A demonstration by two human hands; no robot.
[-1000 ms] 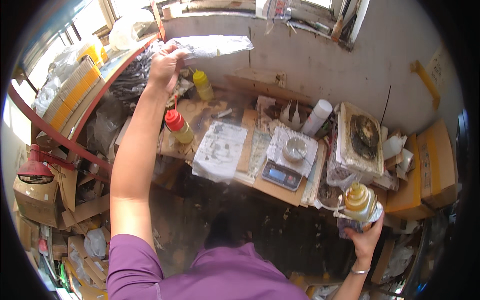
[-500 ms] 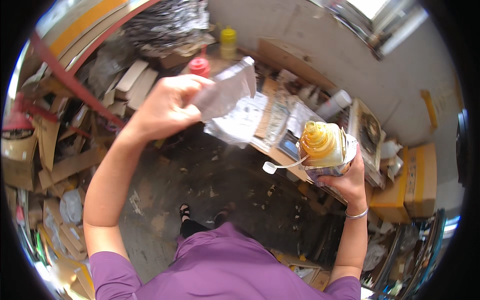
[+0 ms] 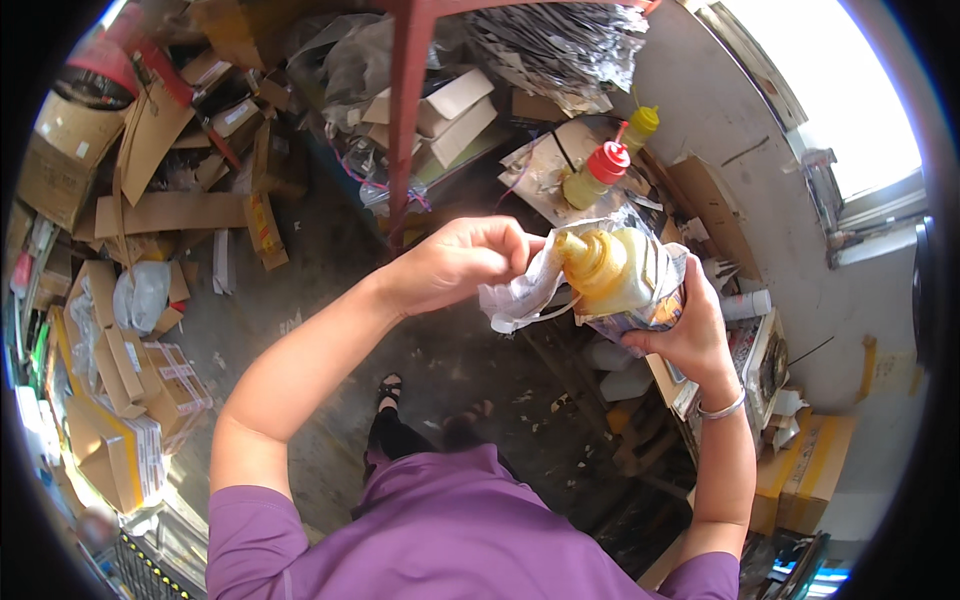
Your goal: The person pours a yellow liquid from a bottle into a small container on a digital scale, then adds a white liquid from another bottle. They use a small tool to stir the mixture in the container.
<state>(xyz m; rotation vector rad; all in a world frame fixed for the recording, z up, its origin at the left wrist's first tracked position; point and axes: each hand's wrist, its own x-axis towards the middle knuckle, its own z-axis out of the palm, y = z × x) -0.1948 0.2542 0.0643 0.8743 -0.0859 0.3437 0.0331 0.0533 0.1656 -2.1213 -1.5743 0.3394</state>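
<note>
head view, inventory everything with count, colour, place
nozzle bottle: 1, amber-stained, right of centre
crumpled sheet: 1, whitish, by the nozzle
red-capped bottle: 1, yellowish, upper right
yellow-capped bottle: 1, yellow, upper right
sheet pile: 1, silver-grey, top
can: 1, white, right
lamp: 1, red, upper left
post: 1, red, top
cardboard boxes: several, brown, left and lower right
window: 1, white, upper right
bracelet: 1, silver, right
shirt: 1, purple, bottom
left hand: 1, bare, at the sheet
right hand: 1, bare, around nozzle bottle

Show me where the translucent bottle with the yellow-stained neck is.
In the head view, the yellow-necked bottle is right of centre, in the right hand, beside the left hand and below the red-capped squeeze bottle.
</note>
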